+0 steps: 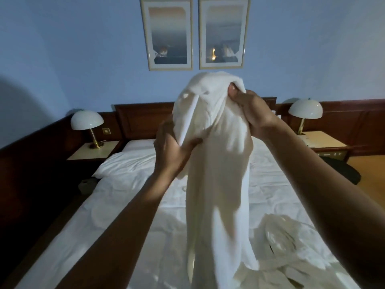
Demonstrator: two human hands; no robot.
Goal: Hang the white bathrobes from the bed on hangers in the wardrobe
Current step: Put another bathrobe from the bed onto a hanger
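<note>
Both hands, left hand (173,149) and right hand (253,113), clench a white terry bathrobe (216,155), hiding the dark wooden headboard (143,117). Below lies the white-sheeted bed (129,205); a white dome lamp (87,122) stands left.

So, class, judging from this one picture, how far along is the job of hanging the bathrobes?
Done: nothing hung yet; no wardrobe or hanger is in view. In hand: one white bathrobe is lifted above the bed, the left hand gripping its lower edge and the right hand its top. Left: more white cloth, possibly another robe, lies on the bed at the right, and everything must go to the wardrobe.
</note>
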